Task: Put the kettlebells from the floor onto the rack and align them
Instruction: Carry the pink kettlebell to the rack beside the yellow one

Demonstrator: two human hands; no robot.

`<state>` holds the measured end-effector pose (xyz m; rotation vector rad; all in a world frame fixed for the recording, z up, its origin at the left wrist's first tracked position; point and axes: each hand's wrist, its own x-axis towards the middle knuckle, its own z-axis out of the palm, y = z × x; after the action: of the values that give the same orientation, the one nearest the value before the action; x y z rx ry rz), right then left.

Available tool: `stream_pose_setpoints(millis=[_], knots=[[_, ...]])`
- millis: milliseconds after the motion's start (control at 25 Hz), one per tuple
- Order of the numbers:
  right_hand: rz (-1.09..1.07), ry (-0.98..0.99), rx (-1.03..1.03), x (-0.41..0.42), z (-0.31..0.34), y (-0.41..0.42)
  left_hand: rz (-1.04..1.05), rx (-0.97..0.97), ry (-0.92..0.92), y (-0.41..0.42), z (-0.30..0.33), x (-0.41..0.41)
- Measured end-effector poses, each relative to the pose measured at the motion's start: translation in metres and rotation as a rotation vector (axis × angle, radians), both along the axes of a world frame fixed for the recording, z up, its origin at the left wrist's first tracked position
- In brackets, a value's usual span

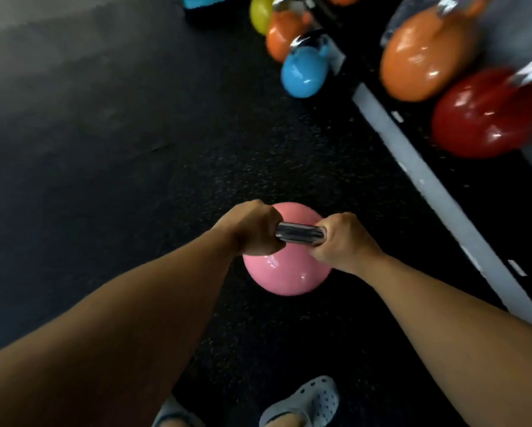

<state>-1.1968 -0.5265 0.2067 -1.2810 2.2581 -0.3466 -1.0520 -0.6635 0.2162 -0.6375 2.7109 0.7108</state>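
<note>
Pink kettlebell (284,274): round glossy body, chrome handle (300,234) uppermost, upright, handle bar running left to right across the view. Positioned at centre of view, over the black speckled floor (135,164); whether resting on the floor or lifted clear could not be told. Well apart from the rack.

Left hand (252,231): closed in a fist around the left end of the chrome handle, knuckles up, directly above the left shoulder of the pink body. Right hand (344,241): closed around the right end of the same handle, above the right shoulder of the body. Middle of the bar left bare between the two fists. Body hung below and between both hands, forearms converging on it from the lower corners.

Rack (412,161): pale front rail running diagonally along the right side. Held on it: orange kettlebell (425,57) and, just beside it and nearer, red kettlebell (480,115), both blurred, handles pointing away toward upper right.

Blue kettlebell (304,72): near the far end of the rail, chrome handle up; whether on floor or rack unclear. Behind it, a smaller orange kettlebell (284,35), then a yellow kettlebell (260,13), closely grouped.

Grey perforated clog (307,402): bottom edge, below the pink kettlebell.
</note>
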Motion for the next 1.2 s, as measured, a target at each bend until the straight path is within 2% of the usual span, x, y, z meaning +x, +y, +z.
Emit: stream_pose_setpoints(millis=[320,440,560,920,1200], knots=[[-0.411,0.212,-0.095,-0.172,0.085,0.154,-0.433,-0.155,0.127,0.109,0.081,-0.242],[-0.504,0.331,-0.113,-0.219,0.101,0.191,-0.56,-0.214,0.221,0.137,0.097,-0.313],[-0.632,0.369,-0.119,-0.256,0.117,0.212,-0.658,-0.244,0.302,0.155,0.114,-0.369],[-0.915,0.336,-0.185,-0.332,0.113,0.218,-0.905,-0.306,0.285,0.165,0.125,-0.505],[-1.026,0.315,-0.152,-0.374,0.109,0.207,-0.869,-0.189,0.357,0.164,0.108,-0.559]])
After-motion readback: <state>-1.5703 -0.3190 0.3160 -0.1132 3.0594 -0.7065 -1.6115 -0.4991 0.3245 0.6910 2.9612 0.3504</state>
